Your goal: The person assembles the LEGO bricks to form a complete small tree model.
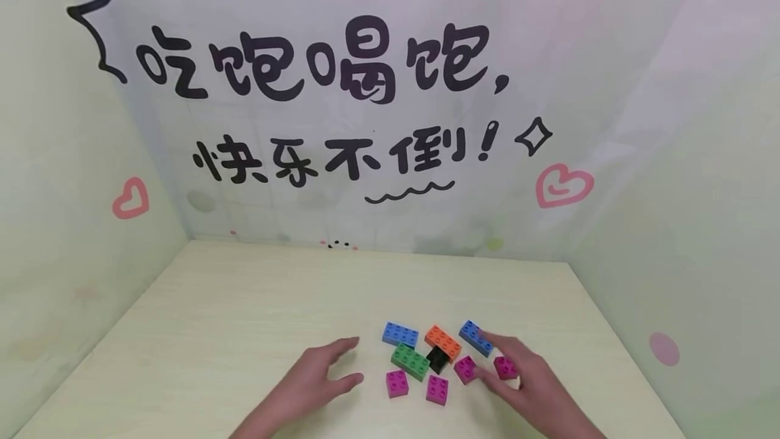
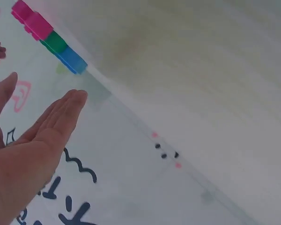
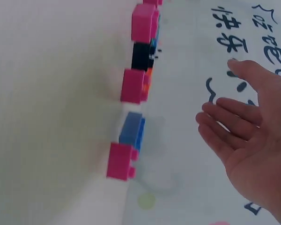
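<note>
A loose group of toy building bricks lies on the table in the head view. My left hand is left of the group, thumb and fingers apart and holding nothing. Nearest to it are a light blue brick, a green brick and a pink brick. My right hand overlaps the group's right side, near a darker blue brick and two small pink bricks. In the right wrist view its palm is bare, with the fingers extended. An orange brick leans over a black brick mid-group.
Another pink brick sits at the front of the group. The pale wooden table is bounded by a back wall with black lettering and by side walls with printed hearts and dots.
</note>
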Tool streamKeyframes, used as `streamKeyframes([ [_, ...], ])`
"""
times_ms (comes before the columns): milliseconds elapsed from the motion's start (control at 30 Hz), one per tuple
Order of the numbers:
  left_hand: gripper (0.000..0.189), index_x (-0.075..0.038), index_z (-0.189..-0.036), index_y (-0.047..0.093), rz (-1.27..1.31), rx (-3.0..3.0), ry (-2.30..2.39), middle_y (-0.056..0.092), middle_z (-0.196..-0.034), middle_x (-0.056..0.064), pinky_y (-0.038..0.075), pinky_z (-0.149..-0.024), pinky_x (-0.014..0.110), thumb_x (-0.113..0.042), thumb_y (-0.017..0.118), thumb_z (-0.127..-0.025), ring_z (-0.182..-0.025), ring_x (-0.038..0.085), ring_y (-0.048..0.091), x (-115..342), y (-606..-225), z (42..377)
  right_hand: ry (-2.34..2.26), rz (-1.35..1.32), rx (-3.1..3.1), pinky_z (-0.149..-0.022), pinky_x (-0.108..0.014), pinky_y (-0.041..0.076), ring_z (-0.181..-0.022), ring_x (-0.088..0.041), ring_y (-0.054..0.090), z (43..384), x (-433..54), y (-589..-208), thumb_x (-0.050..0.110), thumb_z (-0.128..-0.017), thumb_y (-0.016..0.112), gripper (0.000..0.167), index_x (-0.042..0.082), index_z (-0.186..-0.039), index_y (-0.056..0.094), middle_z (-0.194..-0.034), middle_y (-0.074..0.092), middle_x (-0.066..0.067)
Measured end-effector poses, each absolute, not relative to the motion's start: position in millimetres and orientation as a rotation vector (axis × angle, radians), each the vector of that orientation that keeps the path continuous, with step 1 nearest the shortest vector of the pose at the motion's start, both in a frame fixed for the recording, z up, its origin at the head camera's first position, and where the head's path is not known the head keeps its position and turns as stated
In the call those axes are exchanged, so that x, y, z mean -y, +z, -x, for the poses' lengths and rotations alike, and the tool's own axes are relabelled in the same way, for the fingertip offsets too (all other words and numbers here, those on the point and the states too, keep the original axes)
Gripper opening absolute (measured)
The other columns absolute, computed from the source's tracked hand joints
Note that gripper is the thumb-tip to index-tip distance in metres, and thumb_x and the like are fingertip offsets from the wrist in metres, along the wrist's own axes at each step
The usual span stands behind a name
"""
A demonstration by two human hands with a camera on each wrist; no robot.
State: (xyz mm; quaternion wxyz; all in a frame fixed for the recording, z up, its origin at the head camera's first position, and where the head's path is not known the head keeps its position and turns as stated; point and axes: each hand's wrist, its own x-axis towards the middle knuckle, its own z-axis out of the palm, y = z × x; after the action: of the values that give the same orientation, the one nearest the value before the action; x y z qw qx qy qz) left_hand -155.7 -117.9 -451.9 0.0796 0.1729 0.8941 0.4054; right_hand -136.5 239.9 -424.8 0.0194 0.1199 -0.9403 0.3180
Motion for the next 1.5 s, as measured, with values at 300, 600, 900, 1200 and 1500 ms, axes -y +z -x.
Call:
streamKeyframes([
  [300,0.047,0.002,-0.120,0.065,-0.535,-2.467,1.478,0.068,-0.115,0.015,0.053,-0.087,0.037,-0.015,0.082,-0.080,-0.108,0.031,0.064,78.8,-461.6,159.9,1.557,-0.602,2.970,-0.083,-0.036,0.053,-0.101,-0.024,0.057,144.3,-207.6,-448.9,0.033,-0.087,0.076,0.042,0.018,-0.125,0.066,-0.115,0.066,0.004],
  [600,0.036,-0.001,-0.107,0.072,-0.553,-2.520,1.497,0.073,-0.102,0.007,0.056,-0.078,0.030,-0.004,0.084,-0.073,-0.093,0.023,0.070,66.4,-467.7,162.8,1.365,-0.680,3.026,-0.082,-0.030,0.052,-0.096,-0.015,0.056,152.9,-197.6,-461.5,0.033,-0.083,0.079,0.039,0.023,-0.119,0.069,-0.107,0.064,0.014],
  [900,0.040,-0.008,-0.106,0.075,-0.509,-2.631,1.368,0.074,-0.097,-0.002,0.048,-0.093,0.045,-0.020,0.089,-0.070,-0.092,0.015,0.069,57.0,-471.6,159.2,1.314,-0.635,3.073,-0.088,-0.041,0.052,-0.105,-0.021,0.056,153.0,-194.3,-463.2,0.027,-0.080,0.083,0.039,0.024,-0.117,0.071,-0.110,0.064,0.012],
  [1200,0.032,-0.019,-0.103,0.078,-0.545,-2.618,1.373,0.072,-0.093,-0.014,0.049,-0.090,0.040,-0.019,0.088,-0.072,-0.090,0.005,0.066,53.4,-471.3,157.3,1.373,-0.574,3.101,-0.086,-0.041,0.054,-0.101,-0.020,0.058,150.8,-197.1,-462.1,0.024,-0.079,0.083,0.041,0.022,-0.118,0.071,-0.107,0.065,0.012],
  [1500,0.031,-0.019,-0.107,0.077,-0.622,-2.366,1.512,0.072,-0.097,-0.013,0.055,-0.078,0.026,-0.017,0.085,-0.077,-0.088,0.002,0.067,41.5,-456.4,152.4,1.473,-0.659,3.044,-0.089,-0.035,0.052,-0.098,-0.008,0.062,154.7,-184.3,-469.7,0.028,-0.080,0.081,0.040,0.026,-0.118,0.070,-0.104,0.067,0.016],
])
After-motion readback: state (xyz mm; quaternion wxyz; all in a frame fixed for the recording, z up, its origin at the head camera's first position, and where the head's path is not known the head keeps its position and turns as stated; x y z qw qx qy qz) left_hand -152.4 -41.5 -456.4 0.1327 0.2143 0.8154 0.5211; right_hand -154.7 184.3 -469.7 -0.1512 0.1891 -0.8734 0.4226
